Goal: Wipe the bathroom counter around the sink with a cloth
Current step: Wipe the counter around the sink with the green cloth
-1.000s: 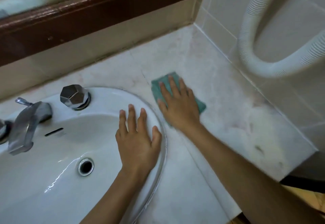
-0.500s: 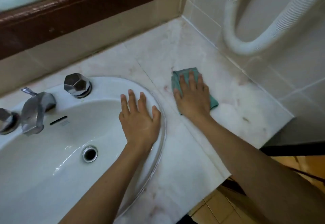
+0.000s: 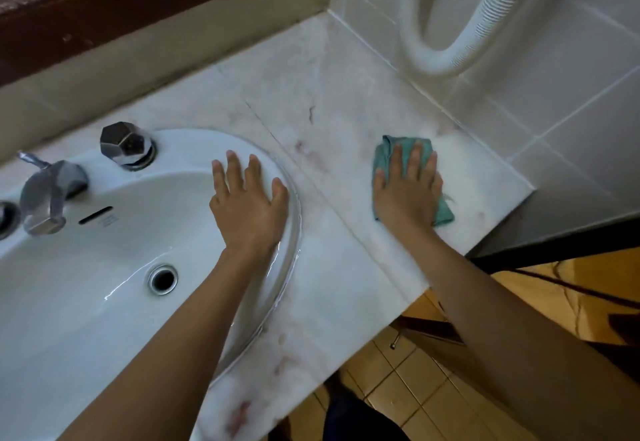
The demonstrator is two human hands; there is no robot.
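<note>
On marble counter (image 3: pixel 346 111) | right hand (image 3: pixel 405 194) presses cloth (image 3: pixel 382 151) | tiled wall (image 3: pixel 571 94) beside

wall (image 3: pixel 571 111): white tiles, beyond right hand (image 3: pixel 407 194) | floor (image 3: pixel 408 381): tan tiles below it (dim) | frame (image 3: pixel 138 0): dark wood beyond left hand (image 3: pixel 251 205)

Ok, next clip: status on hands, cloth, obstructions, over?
Right hand flat, pressing teal cloth on counter by the wall. Left hand flat on sink rim. Nothing blocks the cloth; reddish stains nearby.

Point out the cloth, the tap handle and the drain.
cloth (image 3: pixel 384 153): head view, bare upper left corner.
tap handle (image 3: pixel 124 142): head view, faceted top.
drain (image 3: pixel 162 279): head view, dark centre hole.
</note>
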